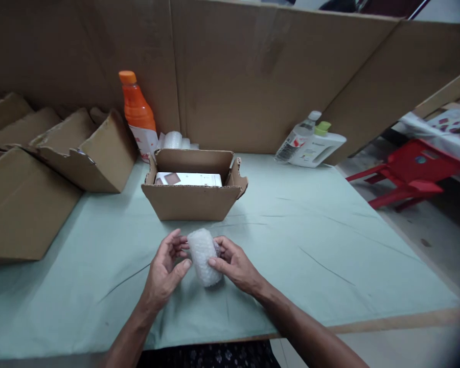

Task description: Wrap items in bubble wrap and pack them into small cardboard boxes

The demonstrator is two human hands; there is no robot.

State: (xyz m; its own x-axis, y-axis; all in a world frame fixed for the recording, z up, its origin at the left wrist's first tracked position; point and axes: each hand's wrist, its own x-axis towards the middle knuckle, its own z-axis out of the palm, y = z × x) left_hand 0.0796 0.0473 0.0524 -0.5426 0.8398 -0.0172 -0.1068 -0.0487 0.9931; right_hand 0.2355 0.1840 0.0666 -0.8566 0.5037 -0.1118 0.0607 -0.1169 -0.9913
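A roll of bubble wrap (203, 255), whitish and see-through, is held just above the green-covered table near its front edge. My right hand (235, 263) grips it from the right, thumb on the front and fingers behind. On the other side my left hand (166, 268) is open, fingers apart, with its fingertips close to the roll; whether they touch it I cannot tell. Whatever may be inside the wrap is hidden. Just beyond my hands stands an open cardboard box (193, 202) holding a white printed box (191, 179).
More open cardboard boxes (99, 158) stand at the left. An orange bottle (138, 112) and bubble wrap rolls (174, 139) sit by the cardboard wall (222, 76). A clear bottle (297, 138) and a white jug (318, 148) are back right; a red chair (417, 166) stands beyond the table.
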